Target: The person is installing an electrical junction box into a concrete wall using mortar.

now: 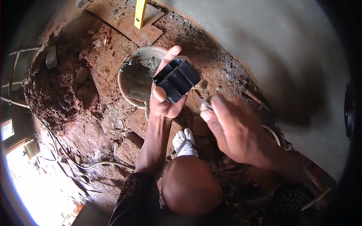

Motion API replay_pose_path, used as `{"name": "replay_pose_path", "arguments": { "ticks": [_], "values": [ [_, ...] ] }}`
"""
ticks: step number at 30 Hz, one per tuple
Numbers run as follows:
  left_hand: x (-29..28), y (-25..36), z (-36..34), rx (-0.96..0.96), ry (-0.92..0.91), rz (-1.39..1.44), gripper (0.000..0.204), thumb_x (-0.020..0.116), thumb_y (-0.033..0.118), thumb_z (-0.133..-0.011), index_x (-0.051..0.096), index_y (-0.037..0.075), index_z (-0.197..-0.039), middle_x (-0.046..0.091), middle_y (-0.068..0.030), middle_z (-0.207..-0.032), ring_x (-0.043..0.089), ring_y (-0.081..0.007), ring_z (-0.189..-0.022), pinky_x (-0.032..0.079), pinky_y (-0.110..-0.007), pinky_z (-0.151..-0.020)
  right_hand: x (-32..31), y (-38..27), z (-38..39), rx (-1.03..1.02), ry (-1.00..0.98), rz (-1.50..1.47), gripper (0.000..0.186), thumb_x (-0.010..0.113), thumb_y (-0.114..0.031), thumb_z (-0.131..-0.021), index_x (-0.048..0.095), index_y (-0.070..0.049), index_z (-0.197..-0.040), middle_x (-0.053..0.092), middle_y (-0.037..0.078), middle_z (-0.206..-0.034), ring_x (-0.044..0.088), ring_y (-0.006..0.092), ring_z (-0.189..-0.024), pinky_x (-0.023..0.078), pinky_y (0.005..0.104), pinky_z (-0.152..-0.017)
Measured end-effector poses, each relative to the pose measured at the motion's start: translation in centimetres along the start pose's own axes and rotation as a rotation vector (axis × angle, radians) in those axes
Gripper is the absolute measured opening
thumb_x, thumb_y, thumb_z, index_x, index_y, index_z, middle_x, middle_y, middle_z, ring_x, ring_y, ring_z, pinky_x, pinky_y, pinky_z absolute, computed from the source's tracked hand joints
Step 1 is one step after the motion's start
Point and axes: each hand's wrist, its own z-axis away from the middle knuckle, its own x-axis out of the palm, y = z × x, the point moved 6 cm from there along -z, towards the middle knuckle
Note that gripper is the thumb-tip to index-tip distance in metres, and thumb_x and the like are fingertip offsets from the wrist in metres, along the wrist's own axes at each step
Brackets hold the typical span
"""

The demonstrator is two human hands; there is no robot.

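My left hand (166,108) holds up a black plastic electrical box (176,80), thumb on its near side and fingers around its far side. The box is tilted, with its compartments and inner walls facing me. To the right of it, my right hand (236,130) is closed around a small tool with a pale, pointed tip (204,102). Most of that tool is hidden in the fist, so its kind is unclear. Its tip points toward the box and is apart from it. Below and behind the box stands a round bucket (119,81) with wet grey mortar (139,77).
A yellow spirit level (139,15) stands at the far side. A hammer (255,98) lies by the grey wall (294,49) on the right. Loose soil (56,101) heaps up at left, near a cable (103,163). My foot in a white sock (184,143) is below the bucket.
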Motion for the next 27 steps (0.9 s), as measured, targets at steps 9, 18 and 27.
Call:
{"name": "replay_pose_path", "arguments": {
  "ticks": [9, 18, 27],
  "values": [
    [1.8, -0.7, -0.2, 0.057, 0.017, -0.131, 0.109, 0.100, 0.048, -0.058, 0.042, 0.004, -0.140, 0.058, -0.0207, -0.130, 0.065, -0.0346, -0.115, 0.058, -0.048, -0.098, 2.2, 0.5, 0.0, -0.016, 0.049, 0.053, 0.012, 0.059, -0.008, -0.099, 0.051, 0.002, -0.099, 0.058, 0.016, -0.075, 0.063, 0.0370, -0.062, 0.050, 0.0460, -0.055],
    [2.1, -1.0, -0.4, 0.134, -0.115, -0.127, 0.109, 0.102, 0.046, -0.056, 0.044, 0.003, -0.137, 0.058, -0.0174, -0.121, 0.065, -0.0355, -0.112, 0.060, -0.047, -0.093, 2.9, 0.2, -0.1, -0.012, 0.076, -0.007, 0.016, 0.065, -0.005, -0.092, 0.053, 0.003, -0.100, 0.059, 0.016, -0.076, 0.064, 0.0347, -0.062, 0.053, 0.0436, -0.057],
    [3.1, 0.3, -0.7, 0.187, -0.202, -0.240, 0.101, 0.103, 0.039, -0.057, 0.047, 0.001, -0.132, 0.058, -0.0175, -0.119, 0.064, -0.0337, -0.109, 0.061, -0.045, -0.086, 2.7, -0.5, 0.2, 0.015, -0.047, 0.157, 0.028, 0.068, -0.004, -0.086, 0.056, 0.008, -0.108, 0.062, 0.013, -0.077, 0.066, 0.0291, -0.065, 0.054, 0.0393, -0.057]
  ]
}}
